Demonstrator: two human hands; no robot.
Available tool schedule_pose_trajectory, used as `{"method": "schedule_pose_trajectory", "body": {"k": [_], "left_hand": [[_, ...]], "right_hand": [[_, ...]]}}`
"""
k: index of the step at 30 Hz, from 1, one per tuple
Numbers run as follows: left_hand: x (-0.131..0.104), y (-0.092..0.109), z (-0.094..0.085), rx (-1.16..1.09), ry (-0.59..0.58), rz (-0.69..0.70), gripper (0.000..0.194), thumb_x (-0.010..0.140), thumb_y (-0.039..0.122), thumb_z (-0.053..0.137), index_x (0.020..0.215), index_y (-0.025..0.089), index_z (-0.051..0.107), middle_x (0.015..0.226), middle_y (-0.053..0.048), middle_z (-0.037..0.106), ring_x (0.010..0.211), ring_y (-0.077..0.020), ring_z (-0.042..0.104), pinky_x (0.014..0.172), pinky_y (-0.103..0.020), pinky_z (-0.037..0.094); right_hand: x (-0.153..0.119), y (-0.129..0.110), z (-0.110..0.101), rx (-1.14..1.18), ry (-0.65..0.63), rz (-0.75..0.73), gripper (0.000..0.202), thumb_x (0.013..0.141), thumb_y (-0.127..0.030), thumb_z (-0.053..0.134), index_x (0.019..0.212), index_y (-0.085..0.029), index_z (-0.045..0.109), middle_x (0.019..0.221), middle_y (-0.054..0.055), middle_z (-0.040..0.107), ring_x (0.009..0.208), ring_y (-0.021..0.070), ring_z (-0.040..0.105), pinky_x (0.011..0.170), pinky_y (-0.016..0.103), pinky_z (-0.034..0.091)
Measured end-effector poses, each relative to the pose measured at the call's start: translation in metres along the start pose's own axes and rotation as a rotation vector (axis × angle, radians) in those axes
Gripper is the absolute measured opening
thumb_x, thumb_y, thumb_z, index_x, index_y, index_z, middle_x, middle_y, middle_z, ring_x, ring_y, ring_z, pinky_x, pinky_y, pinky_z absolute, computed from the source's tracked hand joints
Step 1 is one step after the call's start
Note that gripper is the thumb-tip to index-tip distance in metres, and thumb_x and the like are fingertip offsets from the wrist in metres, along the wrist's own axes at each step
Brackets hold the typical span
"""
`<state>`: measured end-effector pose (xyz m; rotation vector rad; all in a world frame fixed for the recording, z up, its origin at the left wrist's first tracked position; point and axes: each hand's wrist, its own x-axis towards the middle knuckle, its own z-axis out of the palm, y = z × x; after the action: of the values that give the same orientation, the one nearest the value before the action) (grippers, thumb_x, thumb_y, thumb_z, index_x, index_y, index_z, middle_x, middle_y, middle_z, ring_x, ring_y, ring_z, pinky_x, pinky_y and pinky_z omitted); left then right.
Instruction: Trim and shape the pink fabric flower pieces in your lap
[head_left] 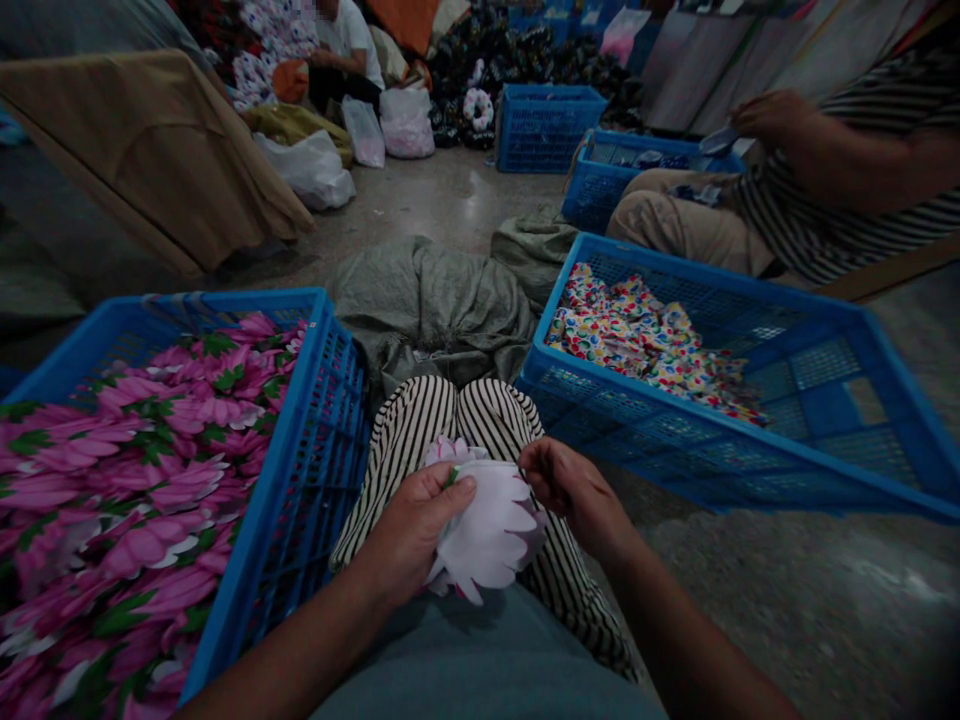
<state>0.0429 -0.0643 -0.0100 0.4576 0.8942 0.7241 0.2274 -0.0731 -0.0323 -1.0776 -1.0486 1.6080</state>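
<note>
Above my lap, my left hand [416,525] grips a flower-shaped fabric piece [484,525], thumb on top near a bit of green. Its pale side faces up, with scalloped petals and pink edges hanging down. My right hand [566,485] is closed in a pinch beside the upper right edge of the piece. Whatever those fingertips hold, if anything, is too small to make out. On my left, a blue crate [319,400] bears a heap of pink fabric flowers [184,440] with green parts.
A second blue crate [795,300] at right holds colourful patterned fabric pieces [645,335]. Grey-green sacks [442,300] lie before my knees. A co-worker in a striped top [885,170] sits at right; another person [349,50] sits at the back near plastic bags [405,125].
</note>
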Motion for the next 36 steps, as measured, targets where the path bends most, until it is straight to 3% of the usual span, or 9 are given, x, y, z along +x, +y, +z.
{"method": "schedule_pose_trajectory", "body": {"k": [6,13,16,20,26,31,33,36], "left_hand": [[0.000,-0.003,0.001,-0.028,-0.007,0.026,0.025,0.072,0.026,0.064,0.092,0.011,0.064,0.068,-0.006,0.068,0.055,-0.0131,0.061,0.055,-0.022,0.046],[0.001,-0.008,-0.002,0.040,-0.033,0.050,0.024,0.074,0.028,0.062,0.092,0.013,0.064,0.068,-0.004,0.067,0.054,-0.0112,0.058,0.054,-0.020,0.045],[0.002,-0.007,-0.003,0.118,-0.032,0.006,0.028,0.074,0.033,0.061,0.090,0.011,0.064,0.063,-0.004,0.065,0.050,-0.0106,0.056,0.050,-0.020,0.043],[0.003,-0.002,-0.005,0.118,-0.047,-0.051,0.031,0.075,0.037,0.059,0.086,0.009,0.064,0.059,-0.004,0.063,0.049,-0.0106,0.055,0.048,-0.019,0.043],[0.000,0.002,-0.016,0.099,-0.075,-0.007,0.026,0.069,0.026,0.068,0.088,0.011,0.061,0.068,-0.004,0.064,0.057,-0.0129,0.059,0.057,-0.024,0.047],[-0.002,0.002,-0.013,-0.032,-0.015,0.086,0.011,0.073,0.022,0.063,0.071,0.012,0.058,0.056,0.001,0.057,0.051,-0.0083,0.052,0.053,-0.019,0.042],[-0.002,0.003,-0.010,-0.095,-0.026,0.103,0.011,0.072,0.020,0.063,0.068,0.013,0.055,0.055,0.003,0.055,0.048,-0.0068,0.048,0.049,-0.018,0.038],[-0.003,0.005,-0.008,-0.098,-0.008,0.128,0.013,0.071,0.022,0.063,0.066,0.014,0.054,0.055,0.003,0.054,0.047,-0.0062,0.046,0.048,-0.017,0.036]], "right_hand": [[0.001,0.005,0.005,-0.013,-0.054,0.015,0.035,0.083,-0.048,0.046,0.081,-0.015,0.057,0.055,-0.004,0.038,0.046,0.0071,0.028,0.041,0.020,0.018],[0.004,0.008,0.010,0.017,-0.032,0.050,0.037,0.079,-0.051,0.050,0.074,-0.015,0.056,0.049,-0.007,0.033,0.042,0.0061,0.025,0.039,0.018,0.017],[0.007,0.002,0.018,0.029,0.030,0.021,0.041,0.074,-0.057,0.052,0.078,-0.015,0.056,0.053,-0.006,0.040,0.042,0.0054,0.027,0.038,0.017,0.019],[0.009,0.001,0.026,0.011,-0.034,0.087,0.034,0.065,-0.047,0.067,0.070,-0.016,0.053,0.055,-0.005,0.046,0.044,0.0055,0.034,0.040,0.016,0.027],[0.008,0.014,0.022,0.157,0.212,0.162,0.029,0.069,-0.040,0.066,0.068,-0.018,0.048,0.047,-0.007,0.045,0.038,0.0059,0.034,0.035,0.017,0.024],[0.010,0.015,0.021,0.077,0.221,0.219,0.030,0.070,-0.042,0.063,0.065,-0.019,0.046,0.044,-0.008,0.038,0.035,0.0059,0.029,0.033,0.017,0.021],[0.010,0.013,0.019,-0.083,0.219,0.149,0.028,0.072,-0.041,0.060,0.064,-0.019,0.046,0.047,-0.007,0.038,0.039,0.0070,0.032,0.037,0.019,0.025],[0.005,0.003,0.017,-0.433,0.243,-0.159,0.014,0.078,-0.033,0.054,0.077,-0.019,0.050,0.064,-0.002,0.047,0.056,0.0118,0.044,0.050,0.023,0.035]]}}
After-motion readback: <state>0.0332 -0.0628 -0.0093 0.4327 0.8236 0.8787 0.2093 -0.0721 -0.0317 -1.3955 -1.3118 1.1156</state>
